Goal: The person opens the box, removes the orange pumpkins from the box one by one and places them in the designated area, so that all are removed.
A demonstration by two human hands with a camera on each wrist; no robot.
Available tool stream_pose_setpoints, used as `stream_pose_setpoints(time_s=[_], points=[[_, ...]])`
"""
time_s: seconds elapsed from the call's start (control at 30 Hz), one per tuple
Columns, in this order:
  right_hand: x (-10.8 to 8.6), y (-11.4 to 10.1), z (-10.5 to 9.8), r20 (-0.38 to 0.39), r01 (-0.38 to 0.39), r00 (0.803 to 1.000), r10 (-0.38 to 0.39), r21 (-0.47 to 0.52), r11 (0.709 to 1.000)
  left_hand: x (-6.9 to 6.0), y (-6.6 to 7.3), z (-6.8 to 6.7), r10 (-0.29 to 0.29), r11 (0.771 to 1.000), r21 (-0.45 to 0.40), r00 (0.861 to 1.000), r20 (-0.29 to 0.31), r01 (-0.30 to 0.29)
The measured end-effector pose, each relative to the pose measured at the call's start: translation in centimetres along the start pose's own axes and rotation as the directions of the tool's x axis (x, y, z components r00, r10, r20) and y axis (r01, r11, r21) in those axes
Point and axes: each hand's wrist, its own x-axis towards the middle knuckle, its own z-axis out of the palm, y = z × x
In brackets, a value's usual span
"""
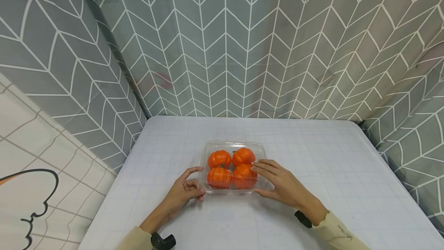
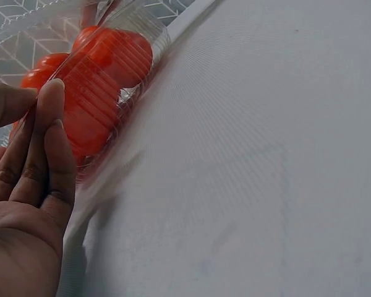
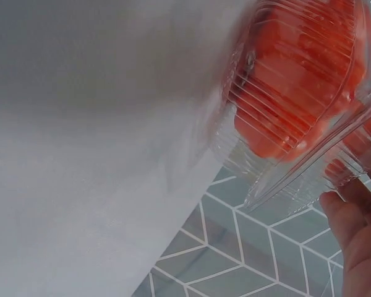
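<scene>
A clear plastic container (image 1: 227, 191) on the table holds several orange pumpkin-shaped pieces (image 1: 219, 177). My left hand (image 1: 183, 193) pinches the container's left edge near its front corner; in the left wrist view the thumb and fingertips of the hand (image 2: 31, 154) meet at the rim of the container (image 2: 133, 99). Over the right side lies my right hand (image 1: 282, 182), its fingers extended across the clear lid and its thumb at the front right corner. The right wrist view shows that hand (image 3: 362, 238) against the side of the container (image 3: 235, 148).
A white cloth-covered table (image 1: 329, 157) extends around the container. Grey curtains (image 1: 215, 49) with white chevron lines stand behind it and at both sides. A pale checked cloth (image 1: 52, 157) hangs at the left.
</scene>
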Motion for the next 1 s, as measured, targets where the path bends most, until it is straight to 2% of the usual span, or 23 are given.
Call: stream_pose_setpoints(time_s=[1.0], points=[[0.77, 0.66, -0.50, 0.011, -0.013, 1.000, 0.012, 0.088, 0.996, 0.01, -0.14, 0.12, -0.021, 1.000, 0.003, 0.999, -0.029, 0.021]])
